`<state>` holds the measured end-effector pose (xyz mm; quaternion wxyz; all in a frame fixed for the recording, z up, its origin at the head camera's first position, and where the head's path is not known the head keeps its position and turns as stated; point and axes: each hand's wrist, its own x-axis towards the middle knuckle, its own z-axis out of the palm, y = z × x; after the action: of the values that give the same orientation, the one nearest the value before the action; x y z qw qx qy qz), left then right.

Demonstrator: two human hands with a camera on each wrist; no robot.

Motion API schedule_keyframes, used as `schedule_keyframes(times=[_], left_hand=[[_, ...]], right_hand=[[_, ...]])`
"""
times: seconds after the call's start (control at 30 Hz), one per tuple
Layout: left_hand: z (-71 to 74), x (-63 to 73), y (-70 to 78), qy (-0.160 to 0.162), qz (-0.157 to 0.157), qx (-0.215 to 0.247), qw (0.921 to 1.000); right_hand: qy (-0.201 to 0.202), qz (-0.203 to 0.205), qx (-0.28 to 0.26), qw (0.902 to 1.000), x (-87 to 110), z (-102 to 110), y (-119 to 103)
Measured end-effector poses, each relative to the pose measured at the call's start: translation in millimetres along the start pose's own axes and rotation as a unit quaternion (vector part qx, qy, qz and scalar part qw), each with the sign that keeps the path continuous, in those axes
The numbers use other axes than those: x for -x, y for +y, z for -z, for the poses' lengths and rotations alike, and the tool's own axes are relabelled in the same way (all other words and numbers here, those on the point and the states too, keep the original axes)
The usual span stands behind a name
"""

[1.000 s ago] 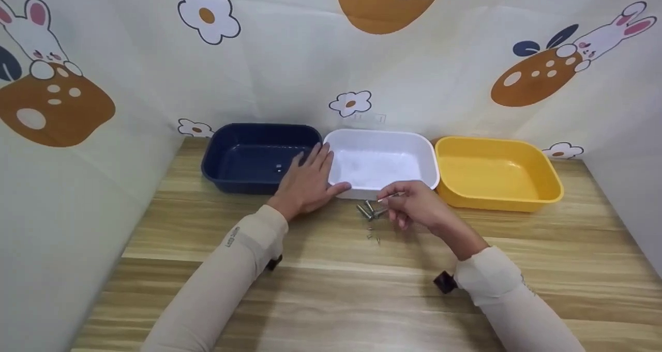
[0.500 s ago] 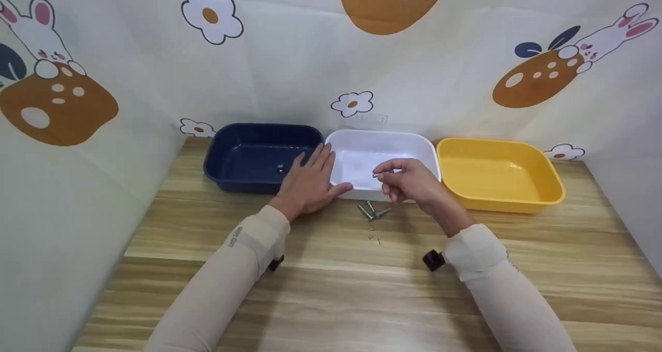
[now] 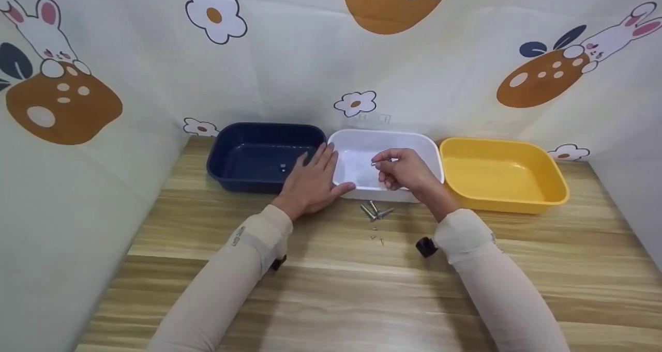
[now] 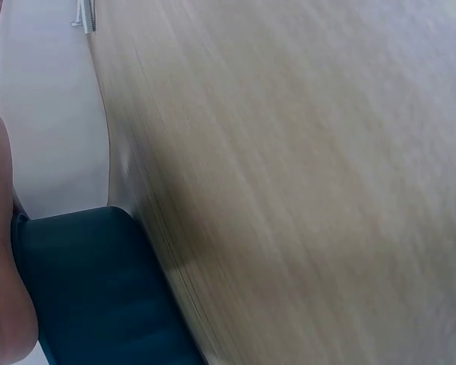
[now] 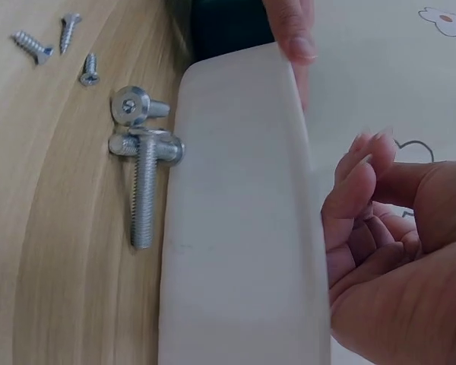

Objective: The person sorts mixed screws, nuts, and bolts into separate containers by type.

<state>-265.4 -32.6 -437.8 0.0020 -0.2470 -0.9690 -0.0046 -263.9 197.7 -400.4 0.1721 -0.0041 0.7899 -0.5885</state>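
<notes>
My right hand (image 3: pixel 406 170) is over the white tray (image 3: pixel 357 193), pinching a slim silver bolt (image 3: pixel 374 164) between thumb and fingertips. Those fingers cover most of the bolt, and the right wrist view hides it. My left hand (image 3: pixel 312 182) lies with fingers extended across the adjoining rims of the navy tray (image 3: pixel 243 186) and the white one, its thumb at the white tray's front rim. In front of the white tray, several large bolts (image 5: pixel 143 190) lie in a small heap on the table. Closer to me are small countersunk screws (image 5: pixel 90 70), spread apart.
A yellow tray (image 3: pixel 507 205) stands right of the white one, completing a row against the patterned cloth backdrop (image 3: pixel 289 57). Small metal pieces (image 3: pixel 283 167) lie inside the navy tray. The wood-grain table (image 3: pixel 331 300) extends toward me.
My right hand has moved from beside the bolt heap, up and away from me over the white tray, carrying the pinched bolt. The left hand has stayed on the tray rims.
</notes>
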Motion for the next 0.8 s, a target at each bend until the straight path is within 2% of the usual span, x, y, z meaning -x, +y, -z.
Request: schedule_keyframes(times=[0.13,0.33,0.8], left_hand=[[-0.1,0.1,1.0,-0.004,-0.001,-0.001,1.0],[2.2,0.5,2.6,-0.012,-0.002,0.001,0.9999],[1.7,0.7,1.6,-0.009,0.002,0.004,0.9999]], right_hand=[[0.007,0.0,0.008,0.9999,-8.1,-1.8,3.7],[0.016,-0.021,0.022,0.9994,-17.1,-2.5,7.6],[0.021,-0.057,0.02,0.998,-20.4,1.1,6.0]])
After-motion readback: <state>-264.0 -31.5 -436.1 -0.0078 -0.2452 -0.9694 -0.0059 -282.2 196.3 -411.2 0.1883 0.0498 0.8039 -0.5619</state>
